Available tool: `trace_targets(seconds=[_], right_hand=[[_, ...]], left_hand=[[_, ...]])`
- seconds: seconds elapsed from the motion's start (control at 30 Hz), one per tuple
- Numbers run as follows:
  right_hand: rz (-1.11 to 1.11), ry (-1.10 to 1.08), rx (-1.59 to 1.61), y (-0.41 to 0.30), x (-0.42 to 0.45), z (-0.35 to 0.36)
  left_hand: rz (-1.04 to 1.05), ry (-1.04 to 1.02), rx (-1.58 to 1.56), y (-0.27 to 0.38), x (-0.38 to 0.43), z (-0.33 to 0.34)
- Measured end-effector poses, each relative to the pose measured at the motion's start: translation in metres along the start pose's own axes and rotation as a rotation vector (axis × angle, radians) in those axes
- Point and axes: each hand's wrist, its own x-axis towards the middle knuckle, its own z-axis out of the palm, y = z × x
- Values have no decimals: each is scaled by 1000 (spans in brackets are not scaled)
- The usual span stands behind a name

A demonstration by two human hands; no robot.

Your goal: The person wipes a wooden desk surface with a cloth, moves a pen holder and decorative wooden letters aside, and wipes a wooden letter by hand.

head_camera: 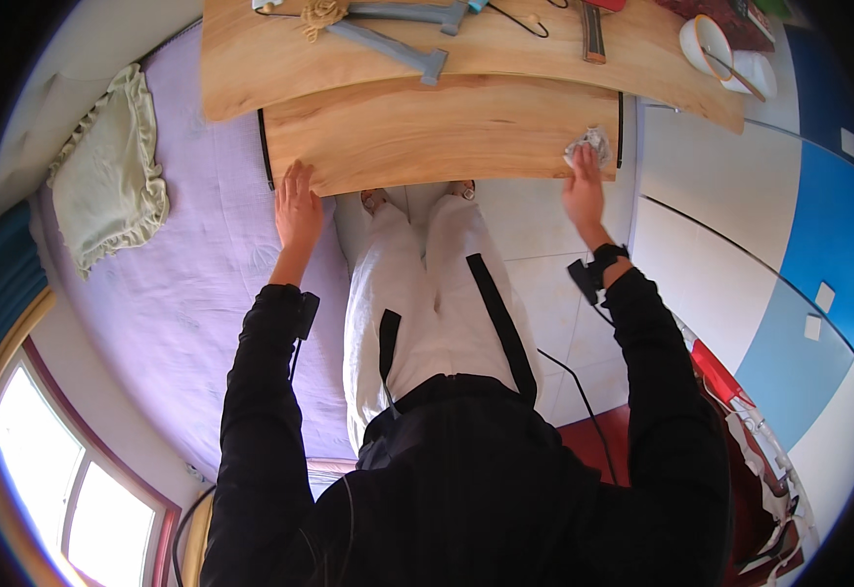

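A pull-out wooden tray point(427, 132) extends below the desktop, with black slide rails point(265, 150) at its sides. My left hand point(297, 202) lies on the tray's front left corner, fingers over the top surface and holding nothing. Near the right end, my right hand point(584, 183) presses a crumpled whitish cloth or tissue point(594, 143) against the wood. Its fingertips are on the wad, and part of the wad sticks out beyond them.
On the wooden desktop point(265, 81) lie grey T-ended bars point(390, 51), a black wire hook point(522, 26) and a table tennis bat point(593, 33). A white bowl point(698, 48) stands at right. A lilac-covered bed point(207, 293) borders the left, white and blue cabinets point(713, 242) the right.
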Motion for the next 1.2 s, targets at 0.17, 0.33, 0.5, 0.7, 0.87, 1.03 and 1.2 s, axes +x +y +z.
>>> trace_targets(seconds=[0.17, 0.33, 0.5, 0.7, 0.87, 1.03, 1.2], right_hand=[[-174, -149, 255, -168, 4, 40], [-471, -233, 449, -321, 11, 84], [-497, -278, 445, -368, 7, 110], [-183, -432, 257, -216, -1, 46], [136, -254, -27, -20, -35, 3], [267, -68, 52, -45, -16, 52], [-86, -199, 317, -184, -13, 79]], left_hand=[[-31, 42, -112, -4, -2, -6], [-43, -80, -230, -8, 6, -16], [-96, -39, -241, -5, 31, -22], [-15, -95, 18, -15, 17, 3], [4, -102, 9, -9, 16, -1], [3, -136, 19, -9, 15, 0], [-70, -314, 120, -7, 20, -17]])
